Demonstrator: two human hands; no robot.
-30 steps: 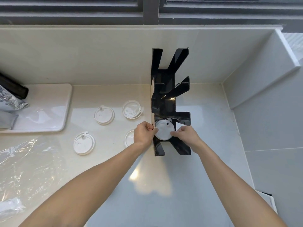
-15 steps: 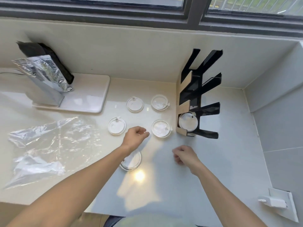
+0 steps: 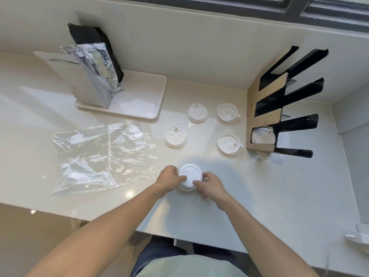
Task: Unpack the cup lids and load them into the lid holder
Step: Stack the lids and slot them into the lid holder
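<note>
A: Hands are seen nearest, at the counter's (image 3: 259,196) front. A white lid (image 3: 189,174) is gripped from both sides: the left hand (image 3: 169,179) curls on its left rim, the right hand (image 3: 209,183) pinches its right rim.

B: Lifted or resting?

A: That cannot be told; its underside is hidden, and possibly a second lid sits beneath.

B: Farther back?

A: Crumpled clear wrap (image 3: 103,156) is noted flat to the left. Four loose lids (image 3: 229,145) are laid out in two rows beyond the hands, apart from each other. The black lid holder (image 3: 287,120) stands right of them; one lid (image 3: 263,136) is seated in its nearest slot. Foil pouches (image 3: 95,70) are noted upright on a white tray (image 3: 143,98) at the rear left.
</note>
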